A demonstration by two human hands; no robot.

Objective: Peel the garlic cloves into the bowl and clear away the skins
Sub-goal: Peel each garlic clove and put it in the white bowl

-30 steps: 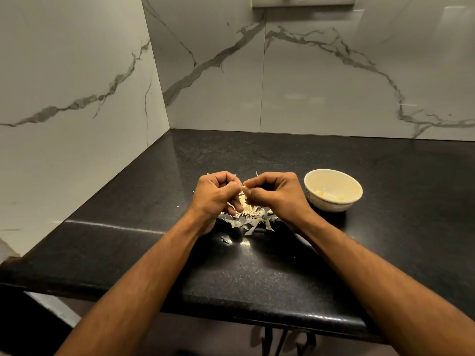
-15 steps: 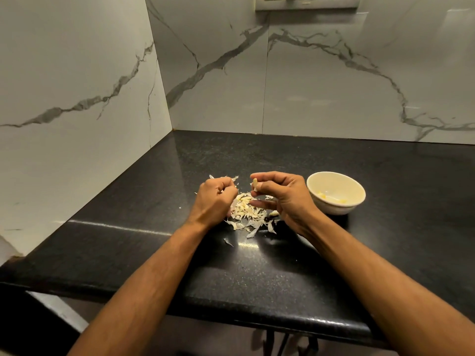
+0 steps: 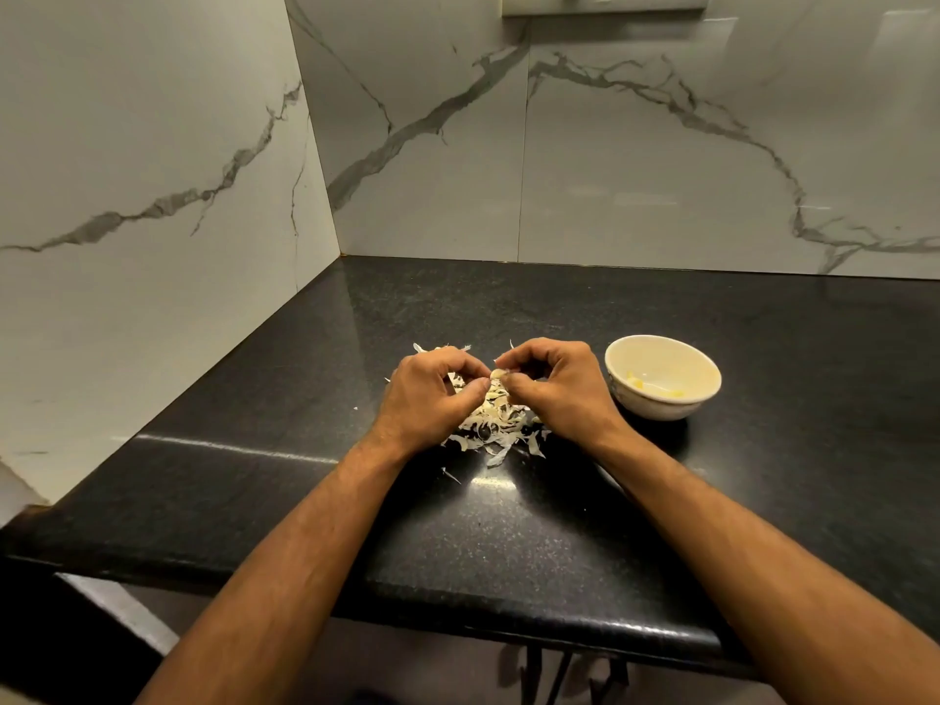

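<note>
A small pale garlic clove (image 3: 498,374) is pinched between the fingertips of my right hand (image 3: 552,386), just above a heap of papery garlic skins (image 3: 501,424) on the black counter (image 3: 508,541). My left hand (image 3: 430,394) has its fingers curled, with thumb and forefinger tips meeting at the clove's left end. To the right stands a cream bowl (image 3: 704,361) with a few yellowish peeled cloves (image 3: 636,384) inside. Both hands hide part of the skin heap.
Marble-patterned walls close the counter at the back and the left. A switch plate (image 3: 603,5) sits high on the back wall. The counter's rounded front edge (image 3: 508,620) runs below my forearms. A few stray skin bits (image 3: 450,474) lie near the heap.
My hands, drawn apart half a second ago with the clove in the right one, have come back together at the clove above the skin heap. The bowl has not moved.
</note>
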